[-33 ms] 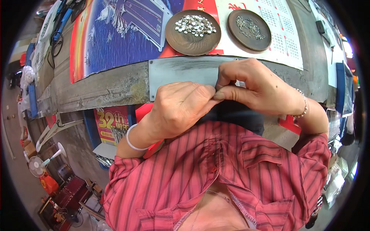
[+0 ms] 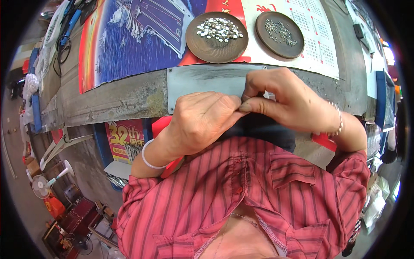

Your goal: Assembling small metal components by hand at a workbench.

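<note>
My left hand [image 2: 202, 120] and my right hand [image 2: 282, 98] meet fingertip to fingertip over the front edge of the workbench. Both are closed in a pinch, and whatever sits between the fingers is hidden. Beneath them a pale metal plate [image 2: 202, 82] is screwed to the bench edge. Just beyond, a round brown dish [image 2: 215, 52] holds many small shiny round pieces [image 2: 221, 31]. To its right a second brown dish [image 2: 276, 48] carries a scatter of thin small metal pieces [image 2: 282, 33].
A colourful poster [image 2: 129, 56] lies under the dishes. Black cable [image 2: 60, 56] runs over the bench's left side. Below the edge on the left, a blue bin [image 2: 101, 146] stands near shiny metal pieces [image 2: 116, 181]. A blue tray [image 2: 381, 99] is at far right.
</note>
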`<action>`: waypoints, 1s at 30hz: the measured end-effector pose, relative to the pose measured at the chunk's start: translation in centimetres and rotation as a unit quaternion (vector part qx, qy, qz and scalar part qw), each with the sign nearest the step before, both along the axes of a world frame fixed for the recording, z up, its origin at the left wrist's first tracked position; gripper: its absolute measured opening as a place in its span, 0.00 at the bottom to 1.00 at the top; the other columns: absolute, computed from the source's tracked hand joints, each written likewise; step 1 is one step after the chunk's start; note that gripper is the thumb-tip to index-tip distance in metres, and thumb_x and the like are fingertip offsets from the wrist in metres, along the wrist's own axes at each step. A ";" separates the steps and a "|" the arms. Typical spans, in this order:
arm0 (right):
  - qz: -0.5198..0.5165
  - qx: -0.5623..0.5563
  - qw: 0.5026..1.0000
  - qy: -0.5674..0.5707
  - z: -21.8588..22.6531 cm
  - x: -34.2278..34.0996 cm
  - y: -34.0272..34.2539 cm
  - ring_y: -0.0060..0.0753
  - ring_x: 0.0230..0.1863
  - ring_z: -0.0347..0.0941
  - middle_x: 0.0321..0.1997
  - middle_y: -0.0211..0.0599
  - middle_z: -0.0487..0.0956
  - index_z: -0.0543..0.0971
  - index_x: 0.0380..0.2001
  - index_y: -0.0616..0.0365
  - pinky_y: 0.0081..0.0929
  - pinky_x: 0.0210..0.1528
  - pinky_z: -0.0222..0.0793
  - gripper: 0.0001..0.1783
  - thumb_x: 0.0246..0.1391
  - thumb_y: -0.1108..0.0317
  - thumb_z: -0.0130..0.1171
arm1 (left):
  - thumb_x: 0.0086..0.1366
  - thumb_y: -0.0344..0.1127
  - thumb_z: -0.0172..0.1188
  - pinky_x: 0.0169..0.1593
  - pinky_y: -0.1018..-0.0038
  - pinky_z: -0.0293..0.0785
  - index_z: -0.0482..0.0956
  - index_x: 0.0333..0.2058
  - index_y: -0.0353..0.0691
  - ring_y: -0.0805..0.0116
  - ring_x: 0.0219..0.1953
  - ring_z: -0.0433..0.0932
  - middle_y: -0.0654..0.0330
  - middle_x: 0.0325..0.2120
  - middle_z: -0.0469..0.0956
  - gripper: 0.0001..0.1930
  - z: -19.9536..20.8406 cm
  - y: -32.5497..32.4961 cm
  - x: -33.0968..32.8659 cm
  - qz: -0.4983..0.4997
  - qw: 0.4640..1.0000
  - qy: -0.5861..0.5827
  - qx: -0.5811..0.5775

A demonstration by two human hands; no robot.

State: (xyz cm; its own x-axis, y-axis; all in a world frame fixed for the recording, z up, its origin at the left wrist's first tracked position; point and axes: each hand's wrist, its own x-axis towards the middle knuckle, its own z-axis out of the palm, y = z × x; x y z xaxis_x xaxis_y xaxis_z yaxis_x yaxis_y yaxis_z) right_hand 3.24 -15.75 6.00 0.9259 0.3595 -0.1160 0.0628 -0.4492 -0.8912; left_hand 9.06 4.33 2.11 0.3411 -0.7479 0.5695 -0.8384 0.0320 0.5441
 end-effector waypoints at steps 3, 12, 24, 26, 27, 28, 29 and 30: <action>-0.027 -0.186 0.939 -0.287 0.1 -1.9 1.8 0.45 0.28 0.69 0.29 0.40 0.73 0.72 0.24 0.62 0.33 0.31 0.65 0.09 0.43 0.69 0.61 | 0.46 0.26 0.63 0.21 0.72 0.68 0.74 0.29 0.35 0.66 0.18 0.73 0.59 0.20 0.73 0.10 -0.9 0.0 0.4 0.021 0.998 -0.039 -0.036; -0.085 -0.080 0.977 -0.181 -0.2 -3.2 1.6 0.38 0.31 0.73 0.36 0.39 0.77 0.76 0.30 0.64 0.29 0.34 0.69 0.09 0.44 0.72 0.62 | 0.45 0.31 0.59 0.19 0.79 0.63 0.75 0.31 0.37 0.72 0.17 0.71 0.59 0.22 0.74 0.11 0.2 0.4 0.2 0.019 0.977 -0.210 -0.022; -0.124 0.029 0.980 -0.153 -0.3 -6.4 1.8 0.43 0.31 0.72 0.33 0.41 0.74 0.75 0.28 0.63 0.30 0.34 0.68 0.05 0.47 0.73 0.59 | 0.51 0.31 0.57 0.17 0.79 0.60 0.76 0.40 0.38 0.74 0.15 0.65 0.62 0.21 0.71 0.16 0.4 -0.1 -2.7 0.047 0.966 -0.246 -0.063; -0.107 -0.195 0.891 -0.396 -0.8 -6.9 2.2 0.37 0.29 0.71 0.32 0.40 0.75 0.76 0.27 0.63 0.29 0.31 0.68 0.07 0.41 0.75 0.61 | 0.51 0.31 0.57 0.17 0.79 0.60 0.76 0.40 0.38 0.75 0.15 0.65 0.62 0.21 0.71 0.15 0.7 -0.2 -2.8 0.037 0.965 -0.255 -0.056; -0.096 -0.215 0.867 -0.439 -1.0 -7.2 2.1 0.37 0.29 0.71 0.31 0.39 0.74 0.76 0.27 0.63 0.29 0.31 0.68 0.08 0.39 0.75 0.62 | 0.51 0.31 0.57 0.17 0.80 0.60 0.76 0.40 0.38 0.75 0.15 0.65 0.63 0.21 0.71 0.15 1.0 -0.3 -3.0 0.028 0.966 -0.250 -0.060; -0.085 -0.233 0.841 -0.480 -1.0 -7.4 1.9 0.36 0.29 0.71 0.31 0.38 0.74 0.76 0.27 0.63 0.30 0.30 0.68 0.10 0.37 0.75 0.62 | 0.51 0.31 0.58 0.17 0.80 0.60 0.76 0.40 0.38 0.76 0.15 0.65 0.63 0.21 0.71 0.15 1.2 -0.5 -3.1 0.019 0.967 -0.245 -0.063; -0.099 -0.167 0.884 -0.426 -0.8 -7.3 2.0 0.37 0.27 0.71 0.31 0.38 0.74 0.76 0.28 0.64 0.29 0.30 0.68 0.07 0.42 0.76 0.59 | 0.51 0.32 0.58 0.17 0.80 0.60 0.76 0.40 0.38 0.76 0.16 0.66 0.63 0.21 0.71 0.15 1.1 -0.3 -3.3 0.020 0.958 -0.279 -0.061; -0.106 -0.080 0.945 -0.298 -0.4 -7.3 1.5 0.40 0.29 0.72 0.31 0.41 0.75 0.76 0.29 0.66 0.29 0.33 0.69 0.07 0.44 0.75 0.59 | 0.51 0.32 0.58 0.17 0.80 0.60 0.76 0.40 0.38 0.76 0.16 0.66 0.63 0.21 0.71 0.15 1.1 -0.3 -3.3 0.020 0.959 -0.277 -0.058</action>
State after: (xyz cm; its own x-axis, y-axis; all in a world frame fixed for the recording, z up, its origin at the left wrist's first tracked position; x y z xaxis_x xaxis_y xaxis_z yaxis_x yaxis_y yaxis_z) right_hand -4.01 -14.21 5.61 0.8931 0.1796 0.4125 0.4257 -0.6338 -0.6458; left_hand 5.77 4.06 3.18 -0.0106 -0.6617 0.7497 -0.9996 0.0270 0.0097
